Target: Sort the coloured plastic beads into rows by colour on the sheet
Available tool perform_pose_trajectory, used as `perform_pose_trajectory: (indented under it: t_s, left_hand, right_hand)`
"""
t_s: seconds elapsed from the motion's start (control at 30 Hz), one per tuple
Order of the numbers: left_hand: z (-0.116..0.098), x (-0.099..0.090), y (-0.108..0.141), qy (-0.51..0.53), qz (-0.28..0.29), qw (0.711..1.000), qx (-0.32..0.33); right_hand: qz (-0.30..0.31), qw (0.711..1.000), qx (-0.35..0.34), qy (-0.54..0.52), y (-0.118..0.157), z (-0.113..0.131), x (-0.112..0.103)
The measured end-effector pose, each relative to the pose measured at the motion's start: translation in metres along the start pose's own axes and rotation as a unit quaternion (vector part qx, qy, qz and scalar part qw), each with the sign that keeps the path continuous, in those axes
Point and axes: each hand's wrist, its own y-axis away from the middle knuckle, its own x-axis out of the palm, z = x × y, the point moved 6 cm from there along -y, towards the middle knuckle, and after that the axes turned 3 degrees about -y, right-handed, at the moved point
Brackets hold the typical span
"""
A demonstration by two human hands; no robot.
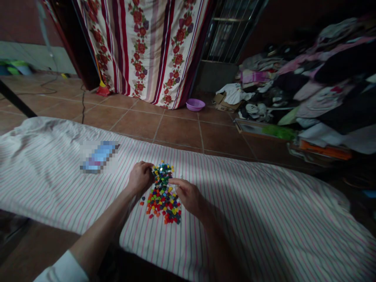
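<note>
White sleeve (67, 268) is sitting nearest the cam in head view. Small colored cubes (163, 199) are lying loose in a heap on the striped cloth (249, 192). L hand (141, 177) is resting bent-fingered at the heap's upper-left edge, R hand (190, 197) pointing in at its right; can't tell if either grip's clenched on a cube or released. Cubes are looking light, stiff, prob. slippery, not fragile; opp. side faces are offering the best hold, thumb + fingertip.
</note>
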Motion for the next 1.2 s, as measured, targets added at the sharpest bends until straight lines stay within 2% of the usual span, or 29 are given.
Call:
perform_pose_trajectory:
  t_s: [0.1, 0.17, 0.27, 0.37, 0.47, 0.57, 0.7, 0.87, 1.03, 1.2]
  left_hand:
    - [-0.011, 0.004, 0.005, 0.046, 0.011, 0.998, 0.034]
    - [-0.018, 0.003, 0.006, 0.062, -0.002, 0.997, 0.050]
    - [-0.030, 0.002, 0.003, 0.051, -0.037, 0.995, 0.079]
    - [-0.043, 0.011, 0.000, 0.026, -0.056, 0.991, 0.123]
    - [-0.058, 0.024, -0.001, -0.003, -0.031, 0.982, 0.188]
    - [-0.068, 0.029, 0.002, -0.019, 0.001, 0.972, 0.235]
    - [-0.069, 0.023, 0.010, 0.005, 0.045, 0.970, 0.238]
    - [-0.070, 0.016, 0.033, 0.031, 0.092, 0.957, 0.273]
    - [-0.066, 0.004, 0.063, 0.024, 0.064, 0.941, 0.332]
    - [-0.056, -0.007, 0.086, -0.015, 0.039, 0.924, 0.380]
  right_hand:
    - [0.006, 1.000, -0.009, -0.013, -0.001, 0.003, 0.000]
    - [0.013, 0.999, -0.019, -0.023, -0.001, 0.004, 0.001]
    - [0.018, 0.999, -0.023, -0.030, 0.000, 0.003, 0.002]
    - [0.020, 0.999, -0.029, -0.027, 0.002, 0.001, 0.005]
    - [0.031, 0.997, -0.051, -0.040, 0.002, 0.002, 0.007]
    - [0.028, 0.996, -0.064, -0.053, 0.001, 0.003, 0.005]
    - [0.010, 0.997, -0.061, -0.036, 0.000, 0.002, -0.002]
    - [-0.017, 0.999, -0.031, -0.033, 0.003, -0.007, -0.013]
    - [-0.009, 0.999, 0.025, -0.042, 0.010, -0.016, -0.015]
    - [0.021, 0.999, 0.018, 0.028, 0.018, -0.010, -0.019]
